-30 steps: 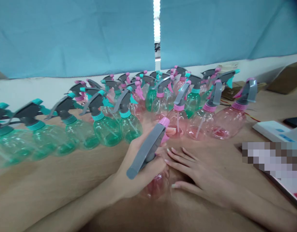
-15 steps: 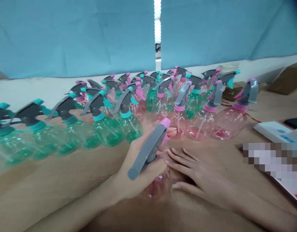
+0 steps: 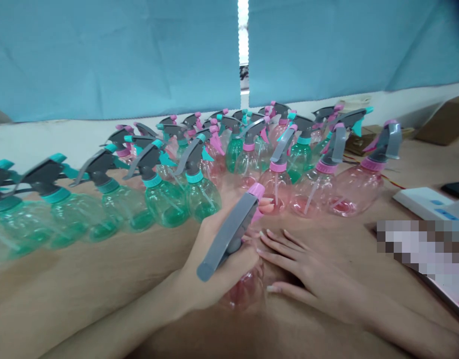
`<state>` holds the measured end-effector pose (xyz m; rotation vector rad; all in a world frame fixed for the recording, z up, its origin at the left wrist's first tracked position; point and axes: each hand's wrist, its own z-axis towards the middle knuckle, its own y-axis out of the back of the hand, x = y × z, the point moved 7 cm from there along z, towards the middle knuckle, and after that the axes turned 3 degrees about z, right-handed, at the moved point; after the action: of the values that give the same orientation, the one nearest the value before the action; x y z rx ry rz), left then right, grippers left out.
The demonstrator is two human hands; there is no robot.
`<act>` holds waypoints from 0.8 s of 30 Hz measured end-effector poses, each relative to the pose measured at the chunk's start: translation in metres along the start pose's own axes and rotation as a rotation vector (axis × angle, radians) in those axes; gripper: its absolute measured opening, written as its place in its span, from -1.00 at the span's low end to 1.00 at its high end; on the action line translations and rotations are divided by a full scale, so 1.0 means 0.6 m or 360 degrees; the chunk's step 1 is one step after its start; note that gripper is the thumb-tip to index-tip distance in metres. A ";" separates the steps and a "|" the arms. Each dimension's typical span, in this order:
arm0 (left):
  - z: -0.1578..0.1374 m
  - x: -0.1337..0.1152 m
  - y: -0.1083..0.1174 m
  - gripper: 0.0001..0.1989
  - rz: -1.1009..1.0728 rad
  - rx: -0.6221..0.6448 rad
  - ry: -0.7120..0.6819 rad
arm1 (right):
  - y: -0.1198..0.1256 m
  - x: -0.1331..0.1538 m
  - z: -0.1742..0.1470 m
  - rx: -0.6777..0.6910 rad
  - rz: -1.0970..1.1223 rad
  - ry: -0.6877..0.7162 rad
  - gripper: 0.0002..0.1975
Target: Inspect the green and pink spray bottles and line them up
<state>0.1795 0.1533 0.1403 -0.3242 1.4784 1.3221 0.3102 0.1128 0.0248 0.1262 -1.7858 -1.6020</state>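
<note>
My left hand point(image 3: 210, 259) is wrapped round the neck of a pink spray bottle point(image 3: 246, 289), just under its grey trigger head with a pink nozzle. The clear pink body stands on the table point(image 3: 120, 279), partly hidden by the hand. To the right, my right hand point(image 3: 307, 269) lies with its fingers spread, the palm toward the table and the fingertips close to the bottle. Nothing shows in that hand. Behind the hands stand a green spray bottle point(image 3: 203, 197) with a teal collar and a pink spray bottle point(image 3: 276, 187).
Several green spray bottles point(image 3: 128, 209) line the left side; more pink and green ones crowd the back. On the right are a white device point(image 3: 423, 202), a blurred-out flat item point(image 3: 423, 254) and a cardboard box point(image 3: 444, 119). A blue curtain point(image 3: 120, 60) hangs behind the table.
</note>
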 end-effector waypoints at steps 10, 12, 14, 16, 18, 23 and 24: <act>0.003 -0.001 -0.003 -0.69 -0.0115 0.0101 -0.0003 | -0.001 -0.001 0.000 0.0052 -0.0033 -0.0010 -0.39; 0.003 -0.001 0.000 -0.71 -0.0123 0.0075 -0.0005 | -0.001 -0.003 0.000 0.0026 -0.0025 -0.0009 -0.40; 0.003 -0.001 0.002 -0.73 -0.0099 0.0062 -0.0007 | -0.001 -0.005 -0.001 -0.0012 -0.0011 -0.0003 -0.41; 0.004 -0.005 0.003 -0.74 -0.0073 0.0064 -0.0029 | -0.001 -0.005 -0.002 -0.0046 0.0003 0.0016 -0.41; 0.004 -0.009 0.005 -0.76 -0.0071 0.0055 -0.0051 | 0.000 -0.004 -0.003 -0.0063 0.0008 0.0037 -0.42; 0.003 -0.011 0.007 -0.82 -0.0083 0.0078 -0.0048 | 0.005 -0.008 -0.004 -0.0098 0.0071 0.0032 -0.45; 0.002 -0.010 0.006 -0.83 -0.0083 0.0096 -0.0037 | 0.006 -0.010 -0.004 -0.0103 0.0085 0.0032 -0.44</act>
<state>0.1799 0.1530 0.1477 -0.3055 1.4774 1.2335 0.3171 0.1147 0.0256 0.0637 -1.7063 -1.6128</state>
